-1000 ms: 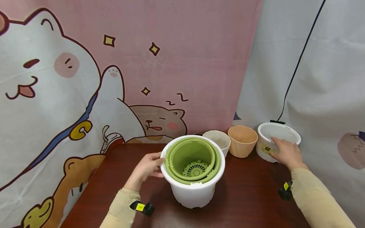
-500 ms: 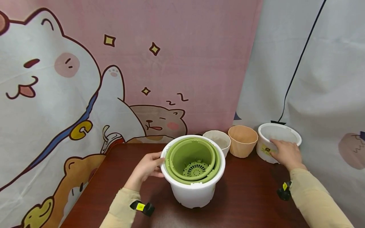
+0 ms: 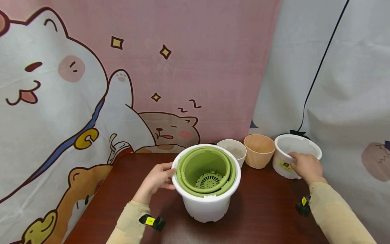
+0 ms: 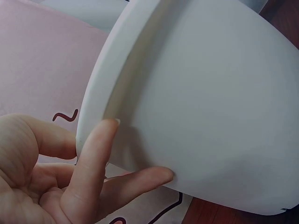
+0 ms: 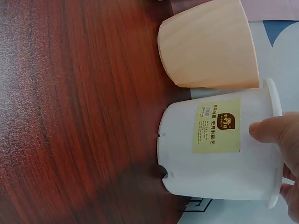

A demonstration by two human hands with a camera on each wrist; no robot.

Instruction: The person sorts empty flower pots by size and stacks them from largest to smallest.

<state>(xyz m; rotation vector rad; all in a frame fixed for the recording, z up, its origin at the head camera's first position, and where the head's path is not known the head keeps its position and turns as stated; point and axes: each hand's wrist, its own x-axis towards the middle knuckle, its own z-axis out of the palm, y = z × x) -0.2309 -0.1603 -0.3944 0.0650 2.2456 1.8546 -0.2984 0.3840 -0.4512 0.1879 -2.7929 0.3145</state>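
across the head view's reddish-brown surface [image 3: 262, 206], your left hand [image 3: 156, 177] is clamped on the rim of the front white pot [image 3: 205, 208], at that pot's left side. green pots [image 3: 205, 162] sit nested inside it, the innermost showing a slotted bottom. your right hand [image 3: 307, 166] is clamped on the near rim of the labelled white pot [image 3: 281, 159], at the far right of the surface. between the two white pots, toward the back, you have the cream pot [image 3: 234, 150], partly hidden behind the front white pot, and just right of it the peach pot [image 3: 258, 152]. behind everything hangs a pink and white backdrop [image 3: 213, 71] with cartoon animals; a thin black cable [image 3: 318, 71] runs down it to just behind the labelled white pot.

from the left wrist, your fingers [image 4: 91, 163] press the outer side of the front white pot, below its rim, with its pale wall filling most of the view.

from the right wrist, your thumb [image 5: 266, 130] presses the labelled white pot's outer wall beside the pale yellow label [image 5: 217, 125], other fingertips showing at the rim. the peach pot stands just beside it.
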